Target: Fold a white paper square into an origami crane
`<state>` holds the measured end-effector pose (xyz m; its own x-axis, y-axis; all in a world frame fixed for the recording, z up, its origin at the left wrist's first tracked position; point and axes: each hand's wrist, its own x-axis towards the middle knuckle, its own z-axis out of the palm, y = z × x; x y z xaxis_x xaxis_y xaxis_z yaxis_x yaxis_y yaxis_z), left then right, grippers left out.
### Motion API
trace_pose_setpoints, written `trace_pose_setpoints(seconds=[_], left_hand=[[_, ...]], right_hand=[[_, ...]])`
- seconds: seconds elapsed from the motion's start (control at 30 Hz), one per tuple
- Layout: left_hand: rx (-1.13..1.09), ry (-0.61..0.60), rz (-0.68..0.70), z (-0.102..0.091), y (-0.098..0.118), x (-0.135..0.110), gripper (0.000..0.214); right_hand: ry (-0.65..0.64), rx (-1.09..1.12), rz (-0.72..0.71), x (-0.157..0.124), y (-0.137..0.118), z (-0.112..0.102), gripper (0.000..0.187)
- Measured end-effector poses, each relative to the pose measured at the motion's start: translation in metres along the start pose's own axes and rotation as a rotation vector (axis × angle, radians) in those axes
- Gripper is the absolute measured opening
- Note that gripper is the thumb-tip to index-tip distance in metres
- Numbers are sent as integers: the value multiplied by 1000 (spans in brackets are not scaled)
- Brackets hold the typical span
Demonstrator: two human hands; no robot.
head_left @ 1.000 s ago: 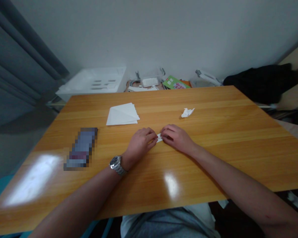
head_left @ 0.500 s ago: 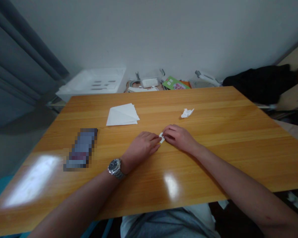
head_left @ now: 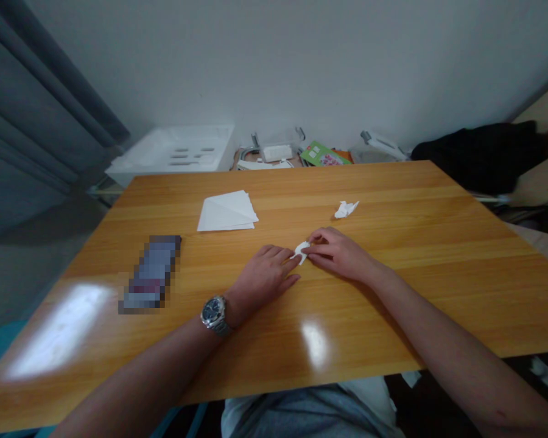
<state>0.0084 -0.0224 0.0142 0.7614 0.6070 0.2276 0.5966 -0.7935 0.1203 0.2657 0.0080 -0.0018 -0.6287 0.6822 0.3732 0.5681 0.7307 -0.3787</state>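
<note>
A small piece of white folded paper (head_left: 301,252) lies at the middle of the wooden table (head_left: 393,207), between my two hands. My left hand (head_left: 267,274), with a metal watch (head_left: 214,311) on its wrist, holds the paper's left side under its fingertips; the thumb is apart from it. On the other side, my right hand (head_left: 340,252) grips the paper's right edge between its fingertips, partly covering it. Beyond my right hand sits a folded white paper figure (head_left: 346,209), its pointed ends sticking up. No one touches it.
Several flat white sheets (head_left: 227,212) lie stacked at the back left. A blurred-out phone-like object (head_left: 153,274) is left of my watch. Behind the table stand a white tray (head_left: 173,149), a green booklet (head_left: 324,154) and a dark cloth (head_left: 479,152).
My right hand has shifted slightly right and its fingers have parted more. My left thumb has moved away from the fingers. More of the small paper shows between the hands.
</note>
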Motion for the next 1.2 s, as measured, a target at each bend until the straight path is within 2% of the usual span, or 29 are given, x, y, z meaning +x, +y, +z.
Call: trace_pose_setpoints(seconds=[0.37,0.67,1.2], left_hand=[[22,-12,23,4,-7,-3,54],[65,-56,7,-1,2,-1,48],[47,-51,6,2,0,-1,48]], right_hand=[[-81,-92,24,-1,0,-3,33],[-78,-91,54,0,3,-2,36],[-224,-158,100,-4,1,-9,43]])
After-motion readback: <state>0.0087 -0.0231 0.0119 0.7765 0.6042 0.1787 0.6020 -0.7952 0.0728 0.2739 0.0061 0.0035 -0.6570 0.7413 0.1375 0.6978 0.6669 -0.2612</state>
